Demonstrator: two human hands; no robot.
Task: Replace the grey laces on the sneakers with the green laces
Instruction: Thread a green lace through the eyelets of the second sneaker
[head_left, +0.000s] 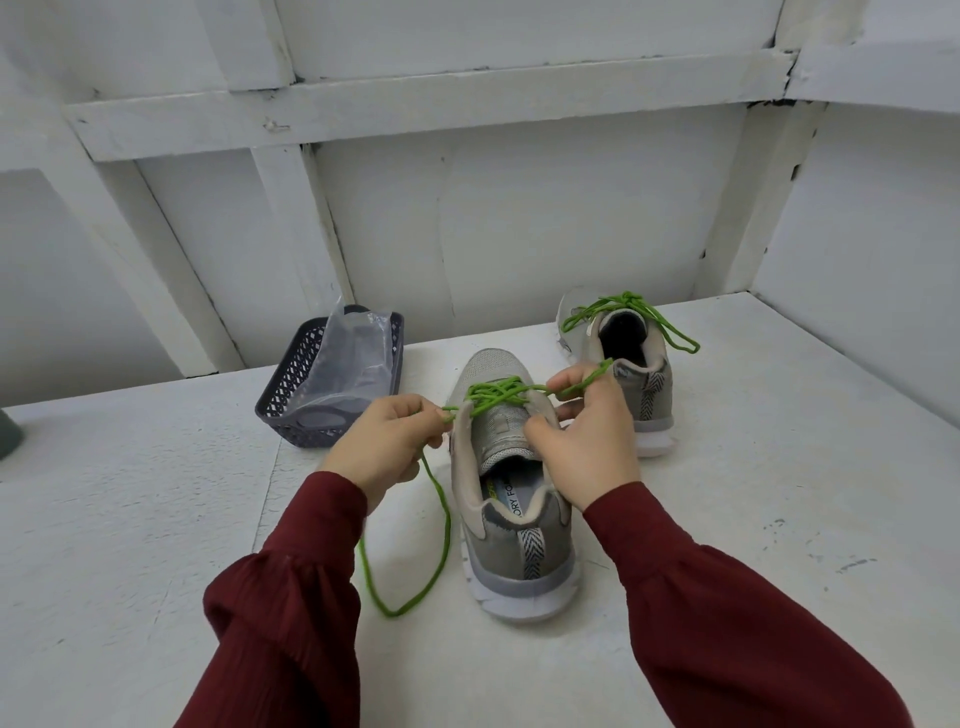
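Note:
A grey sneaker (514, 525) stands in front of me, heel toward me, with a green lace (496, 395) criss-crossed through its eyelets. My left hand (387, 441) pinches the lace's left end at the shoe's left side; the slack falls in a long loop (410, 587) on the table. My right hand (587, 431) grips the lace's right end, pulled up and to the right, with its thumb on the tongue. A second grey sneaker (631, 374) stands behind to the right, with a green lace (639, 317) tied in a bow.
A dark plastic basket (291, 384) holding a clear plastic bag (353, 353) sits at the back left of the white table (156, 519). A dark object (8, 434) shows at the left edge. White walls with beams close the back and right.

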